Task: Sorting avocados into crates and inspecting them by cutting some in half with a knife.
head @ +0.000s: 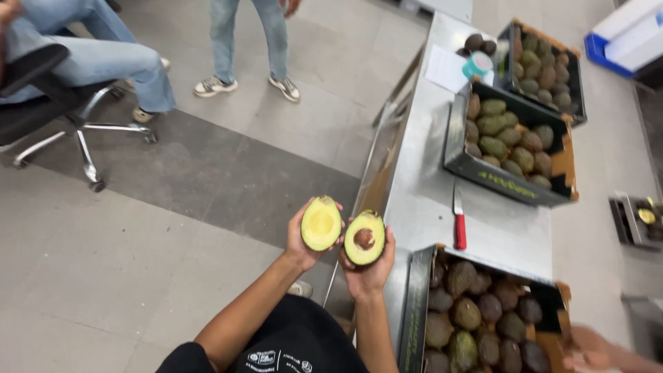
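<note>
We are at the show-the-cut step: our left hand [298,238] cups the pitless avocado half [321,222], our right hand [369,271] cups the half with the brown pit [364,238], both cut faces up, left of the tabletop [421,200]. Next, we judge, pitting calls for the red-handled knife [458,221] beyond. The flesh looks clean yellow-green.

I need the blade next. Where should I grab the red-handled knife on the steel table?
Grip the red-handled knife by its red handle, the end nearest you, coming from above. It lies flat on the steel table with the blade pointing away, towards the crate of green avocados.
</note>
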